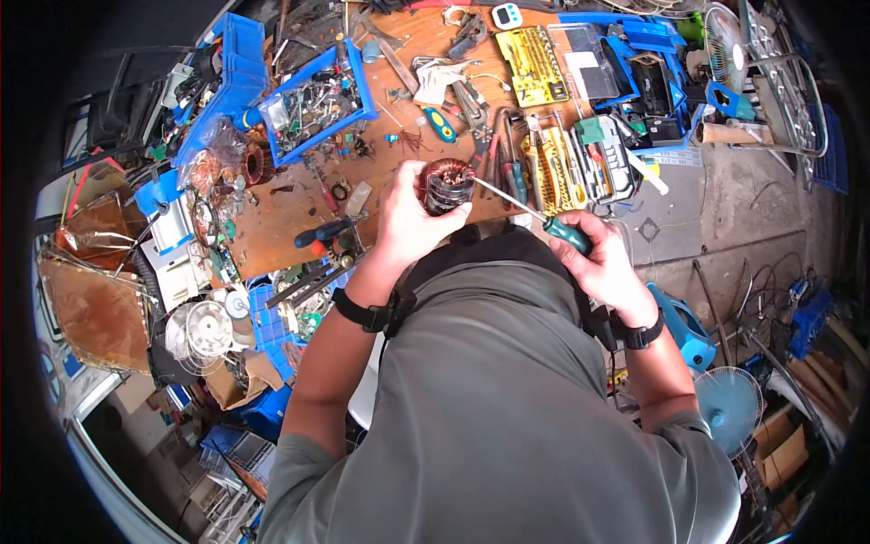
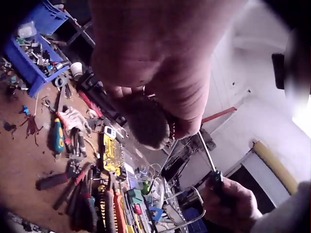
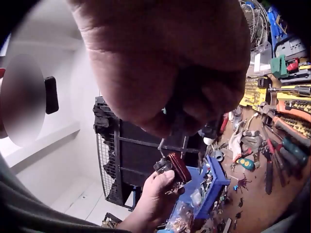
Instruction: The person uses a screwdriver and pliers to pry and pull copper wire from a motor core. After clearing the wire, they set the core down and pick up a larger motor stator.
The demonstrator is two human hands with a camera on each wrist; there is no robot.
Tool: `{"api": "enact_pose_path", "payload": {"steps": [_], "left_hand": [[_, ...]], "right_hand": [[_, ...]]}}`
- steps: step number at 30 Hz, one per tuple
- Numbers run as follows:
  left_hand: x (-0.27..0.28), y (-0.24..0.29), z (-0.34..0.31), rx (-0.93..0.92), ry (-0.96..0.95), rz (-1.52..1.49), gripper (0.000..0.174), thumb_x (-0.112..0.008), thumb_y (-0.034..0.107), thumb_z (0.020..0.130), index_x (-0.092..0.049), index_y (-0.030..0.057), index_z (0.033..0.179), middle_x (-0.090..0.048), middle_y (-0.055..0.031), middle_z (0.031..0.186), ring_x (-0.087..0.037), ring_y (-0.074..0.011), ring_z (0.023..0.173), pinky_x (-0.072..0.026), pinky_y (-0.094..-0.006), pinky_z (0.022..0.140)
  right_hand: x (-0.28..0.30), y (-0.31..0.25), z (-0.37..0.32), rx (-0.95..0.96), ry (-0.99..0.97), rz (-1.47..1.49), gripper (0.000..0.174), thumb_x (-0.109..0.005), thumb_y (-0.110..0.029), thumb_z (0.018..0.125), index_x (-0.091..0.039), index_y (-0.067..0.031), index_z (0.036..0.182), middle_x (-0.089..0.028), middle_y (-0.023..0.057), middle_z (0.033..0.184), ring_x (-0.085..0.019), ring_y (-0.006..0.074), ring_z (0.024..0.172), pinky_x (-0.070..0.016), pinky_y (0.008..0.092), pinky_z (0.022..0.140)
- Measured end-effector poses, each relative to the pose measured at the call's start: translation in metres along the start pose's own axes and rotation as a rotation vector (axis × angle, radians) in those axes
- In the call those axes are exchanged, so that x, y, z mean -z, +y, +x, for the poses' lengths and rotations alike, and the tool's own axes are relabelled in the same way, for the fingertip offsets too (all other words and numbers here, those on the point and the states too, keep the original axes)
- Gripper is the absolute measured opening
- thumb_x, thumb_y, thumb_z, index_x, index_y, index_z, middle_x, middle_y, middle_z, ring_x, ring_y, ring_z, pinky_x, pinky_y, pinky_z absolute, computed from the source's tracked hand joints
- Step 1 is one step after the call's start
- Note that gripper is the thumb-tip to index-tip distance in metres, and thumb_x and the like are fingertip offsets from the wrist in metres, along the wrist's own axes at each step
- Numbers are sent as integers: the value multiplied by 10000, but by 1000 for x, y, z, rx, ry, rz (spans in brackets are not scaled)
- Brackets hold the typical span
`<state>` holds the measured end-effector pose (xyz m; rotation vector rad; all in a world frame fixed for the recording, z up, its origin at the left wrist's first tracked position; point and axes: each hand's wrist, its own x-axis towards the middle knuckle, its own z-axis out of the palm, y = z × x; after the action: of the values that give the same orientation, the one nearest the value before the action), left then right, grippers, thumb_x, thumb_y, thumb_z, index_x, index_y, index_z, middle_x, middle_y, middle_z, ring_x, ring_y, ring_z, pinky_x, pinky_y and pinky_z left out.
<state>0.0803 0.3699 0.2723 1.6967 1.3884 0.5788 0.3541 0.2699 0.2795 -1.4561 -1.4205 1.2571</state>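
Note:
My left hand (image 1: 405, 227) grips a motor stator (image 1: 448, 192), a dark ring with copper windings showing at its top, up in front of my body near the table's front edge. In my right hand (image 1: 605, 265) is a screwdriver (image 1: 568, 234) with a green handle, its thin shaft slanting up and left. The shaft's tip is right at the stator's rim. From the left wrist view, the stator (image 2: 148, 125) is seen under the palm, with the shaft reaching in from the right. The right wrist view shows its copper windings (image 3: 181, 167); my right fingers hide most of the handle there.
A blue bin (image 1: 367, 104) of small parts stands on the wooden table (image 1: 299, 204). Pliers, screwdrivers and a yellow bit set (image 1: 535, 72) lie ahead and to the right. Another copper-wound coil (image 1: 259, 165) sits at the left. A blue fan (image 1: 728, 412) is low on the right.

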Motion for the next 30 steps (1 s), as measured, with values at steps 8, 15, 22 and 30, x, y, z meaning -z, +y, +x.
{"api": "enact_pose_path", "payload": {"steps": [8,15,22,30], "left_hand": [[4,14,-2,222,-73,-691,378,-730,5,831,-540,0,1158,-669,-81,1050,-678,-170,919,-575,-339,844],[6,11,-1,283,-14,-768,408,-744,25,833,-533,3,1182,-664,-72,1061,-665,-157,945,-546,-316,867],[-20,-41,15,324,234,-109,591,-891,329,701,-538,-7,1036,-680,-113,948,-668,-181,871,-538,-341,821],[-36,-80,42,498,-33,479,650,-698,616,747,-652,38,1042,-703,-213,1073,-666,-379,1045,-519,-454,906]], "right_hand": [[3,-3,-10,-40,-66,58,213,-725,-88,868,-636,-17,1048,-659,46,767,-611,105,693,-506,279,663],[1,4,-12,-61,-119,53,200,-725,-77,863,-633,-21,1032,-636,28,749,-572,82,684,-492,268,653],[-7,33,-16,-229,-111,45,234,-697,-143,899,-640,-17,1088,-642,48,745,-578,87,700,-498,285,668],[-32,54,-37,-472,-95,-124,332,-686,-277,896,-649,-51,1136,-702,166,825,-707,269,785,-534,388,716]]}}
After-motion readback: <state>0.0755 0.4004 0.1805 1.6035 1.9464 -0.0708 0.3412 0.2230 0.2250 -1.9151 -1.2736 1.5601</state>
